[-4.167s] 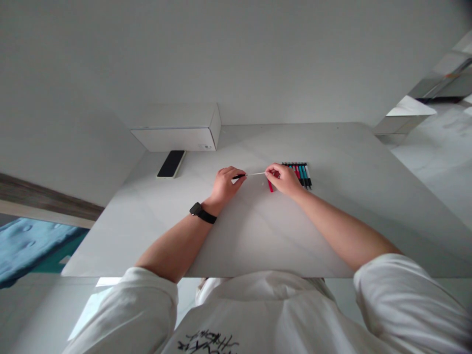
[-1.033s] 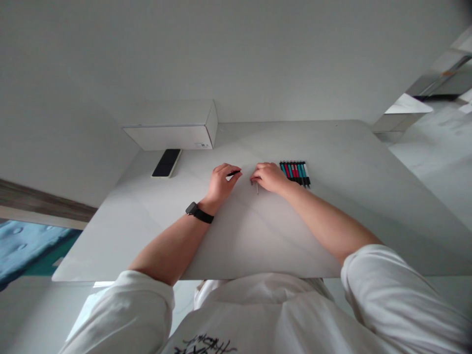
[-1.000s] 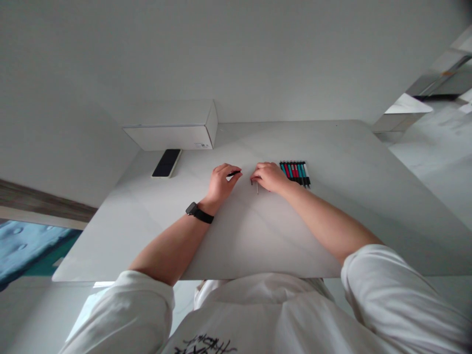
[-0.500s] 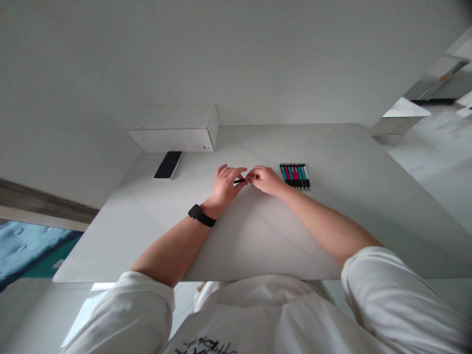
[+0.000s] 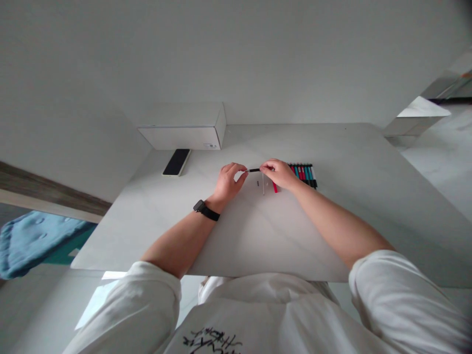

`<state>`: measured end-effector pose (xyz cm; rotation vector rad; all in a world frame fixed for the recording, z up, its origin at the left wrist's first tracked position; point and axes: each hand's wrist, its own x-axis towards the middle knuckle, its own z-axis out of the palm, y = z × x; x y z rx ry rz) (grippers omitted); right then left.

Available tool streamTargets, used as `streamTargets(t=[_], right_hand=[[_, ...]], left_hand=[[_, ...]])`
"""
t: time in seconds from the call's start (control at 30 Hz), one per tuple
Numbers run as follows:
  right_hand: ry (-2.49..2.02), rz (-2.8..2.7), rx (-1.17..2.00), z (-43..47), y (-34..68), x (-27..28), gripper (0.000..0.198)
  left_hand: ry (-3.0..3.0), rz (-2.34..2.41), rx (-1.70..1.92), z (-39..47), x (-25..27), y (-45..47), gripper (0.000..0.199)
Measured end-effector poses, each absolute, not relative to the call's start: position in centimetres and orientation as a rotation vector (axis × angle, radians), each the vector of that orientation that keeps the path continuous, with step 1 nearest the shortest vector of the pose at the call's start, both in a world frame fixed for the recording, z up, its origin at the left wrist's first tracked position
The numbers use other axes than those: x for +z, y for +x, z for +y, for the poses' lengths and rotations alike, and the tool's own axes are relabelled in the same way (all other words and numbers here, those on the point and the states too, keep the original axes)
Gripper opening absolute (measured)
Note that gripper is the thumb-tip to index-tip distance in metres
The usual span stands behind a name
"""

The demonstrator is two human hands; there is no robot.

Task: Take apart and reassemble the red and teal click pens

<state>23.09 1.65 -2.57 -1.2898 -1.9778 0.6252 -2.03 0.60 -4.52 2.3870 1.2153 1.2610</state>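
Over the middle of the table, a short black pen part [image 5: 254,170] is stretched level between my two hands. My left hand [image 5: 229,180] pinches its left end, where a paler tip shows between thumb and finger. The right end sits in the closed fingertips of my right hand [image 5: 279,174]. Below them on the table lie a thin whitish pen refill [image 5: 263,185], a tiny dark piece [image 5: 258,183] and a red pen barrel [image 5: 275,187], its upper part hidden by my right hand. Just right of that hand is a row of several pens [image 5: 305,173], red, teal and white with black grips, partly covered.
A long white box [image 5: 180,137] stands at the back left against the wall. In front of it lies a phone [image 5: 177,162] with a dark screen. The white table [image 5: 258,236] ends close to my body. A blue cushion [image 5: 40,233] is off to the left.
My hands have moved a little apart, and the black part now shows between them. The refill, dark piece and red barrel are more exposed below. The whole view has shifted slightly.
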Motion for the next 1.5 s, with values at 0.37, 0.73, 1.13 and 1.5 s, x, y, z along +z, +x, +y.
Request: streamTargets(t=[0.37,0.73,1.13,1.5], right_hand=[[-1.272,-1.996,0.65,1.6,22.5,-3.3,0.038],[-1.121,-1.967,0.408,0.8,21.3,-3.5,0.025],[-1.209,-1.962,0.48,0.8,21.4,-3.2,0.04],[-1.296,-1.915,0.689,0.4,21.4,-2.8,0.047]], left_hand=[[2.335,1.111,1.301,1.4,-5.3,-2.3,0.011],[2.264,1.152,1.322,1.6,-6.0,-2.3,0.013],[2.25,1.12,1.418,1.4,-5.8,-2.1,0.008],[2.255,1.124,1.417,1.4,-5.8,-2.2,0.008]])
